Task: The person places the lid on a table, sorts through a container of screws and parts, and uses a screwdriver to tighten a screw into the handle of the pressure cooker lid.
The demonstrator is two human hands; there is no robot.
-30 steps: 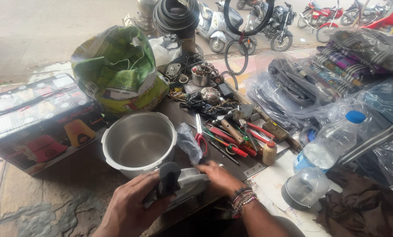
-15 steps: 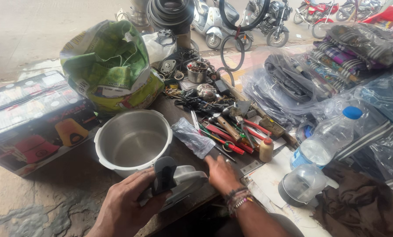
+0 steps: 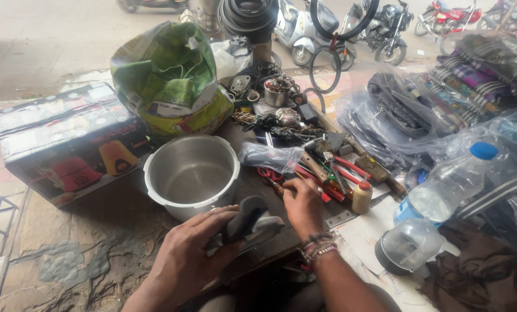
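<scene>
Pot [image 3: 192, 176] by left hand [image 3: 192, 254] | tools [image 3: 322, 170] under right hand [image 3: 302, 202]

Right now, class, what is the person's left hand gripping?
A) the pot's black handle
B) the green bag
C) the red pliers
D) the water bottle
A: the left hand closes around the black handle fixed to the steel pot.
</scene>
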